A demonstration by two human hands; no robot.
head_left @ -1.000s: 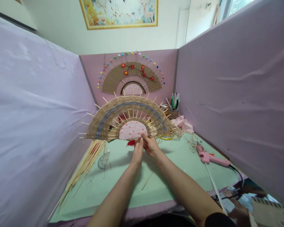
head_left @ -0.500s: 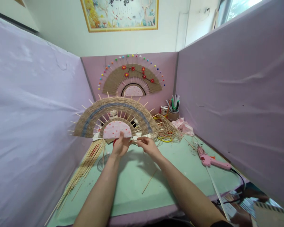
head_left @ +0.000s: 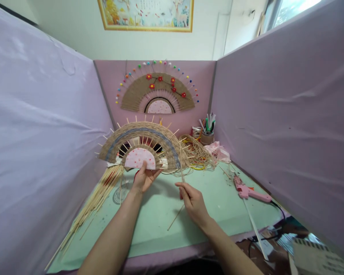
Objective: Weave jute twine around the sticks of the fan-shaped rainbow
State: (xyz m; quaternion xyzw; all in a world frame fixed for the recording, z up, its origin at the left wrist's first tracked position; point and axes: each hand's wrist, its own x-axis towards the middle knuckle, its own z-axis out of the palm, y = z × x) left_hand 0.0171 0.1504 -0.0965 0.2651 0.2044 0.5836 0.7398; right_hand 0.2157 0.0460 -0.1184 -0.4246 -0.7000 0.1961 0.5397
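A half-round woven fan (head_left: 143, 128) of tan cord with a blue-grey band stands tilted up in front of me, thin stick ends poking out round its outer edge. My left hand (head_left: 145, 178) grips it at the bottom, thumb on the pink dotted half-circle (head_left: 140, 157) and the other fingers behind. Lower and to the right, my right hand (head_left: 190, 198) pinches a strand of tan cord (head_left: 182, 173) that runs up to the fan's right end. Beneath that hand a loose thin stick (head_left: 175, 218) lies on the green tabletop.
Thin sticks (head_left: 94, 204) are bundled at left beside a round clear disc (head_left: 119, 195). Tangled cord (head_left: 199, 154) lies behind, near a tool pot (head_left: 208, 137). A pink glue gun (head_left: 248, 192) rests at right. Another flowered fan (head_left: 157, 89) hangs on the back panel.
My right hand has drawn away from beside my left hand, down and to the right, pulling the cord strand out. The fan has turned slightly, its left end shifting inward.
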